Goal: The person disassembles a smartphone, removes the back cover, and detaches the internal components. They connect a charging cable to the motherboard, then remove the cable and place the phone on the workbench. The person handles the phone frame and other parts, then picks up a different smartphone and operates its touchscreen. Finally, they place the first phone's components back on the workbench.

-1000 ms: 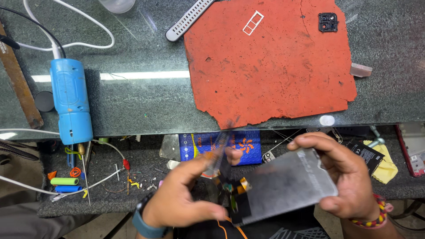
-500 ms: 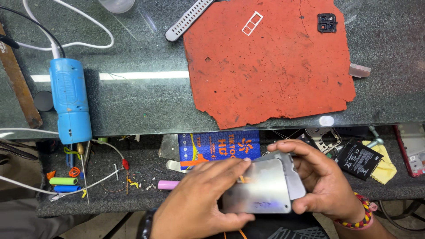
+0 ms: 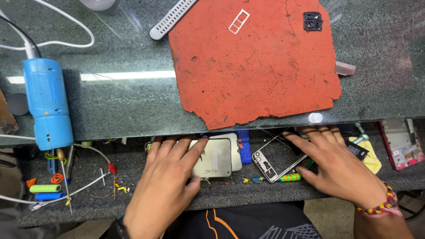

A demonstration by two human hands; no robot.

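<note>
Lying under flat left-hand fingers (image 3: 177, 148), silver phone panel (image 3: 214, 159); right hand (image 3: 336, 166) spread, grasping nothing.

A torn orange mat (image 3: 252, 66) lies on the glass-topped bench (image 3: 124, 106), with a small black camera frame (image 3: 312, 21) on its far corner. A blue cylindrical tool (image 3: 48, 104) rests well to the left, a grey watch strap (image 3: 171, 20) beside the mat's far edge.

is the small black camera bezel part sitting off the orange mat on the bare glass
No, the black part lies on the orange mat, near its upper right corner.
</note>
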